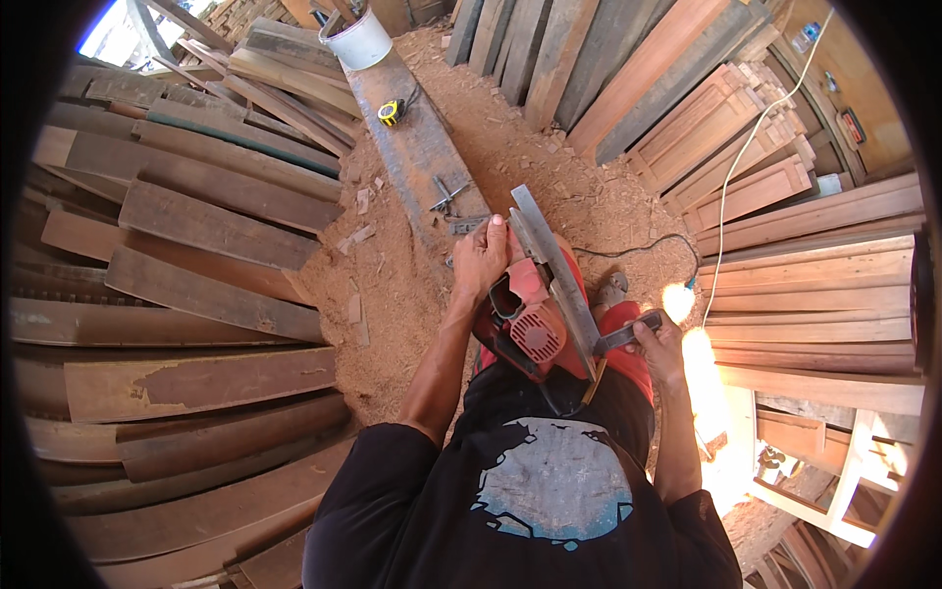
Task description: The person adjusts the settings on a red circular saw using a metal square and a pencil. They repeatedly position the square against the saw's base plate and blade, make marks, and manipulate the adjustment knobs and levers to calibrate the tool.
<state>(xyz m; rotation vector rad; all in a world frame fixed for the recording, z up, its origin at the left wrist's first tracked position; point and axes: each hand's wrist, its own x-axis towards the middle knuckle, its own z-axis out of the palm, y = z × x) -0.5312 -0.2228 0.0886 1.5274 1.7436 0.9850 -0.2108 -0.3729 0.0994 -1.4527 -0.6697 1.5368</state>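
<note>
A red electric planer (535,332) rests on its side over my lap, its long metal sole running diagonally. My left hand (479,260) grips the front end of the planer, thumb up by the metal edge. In my right hand (657,353) is a dark flat metal bar (620,336), held crosswise against the sole's lower part. A narrow yellowish strip (594,385) shows below that bar. Beyond my left hand, a clamp-like metal tool (446,196) and a yellow tape measure (391,112) lie on a worn plank bench (392,147).
A white bucket (355,47) stands at the bench's far end. Stacked boards (211,231) surround me on the left, more planks (559,79) and panels (687,128) on the right. Cords (731,167) cross the sawdust-covered floor (373,324). A light wooden frame (839,481) is at lower right.
</note>
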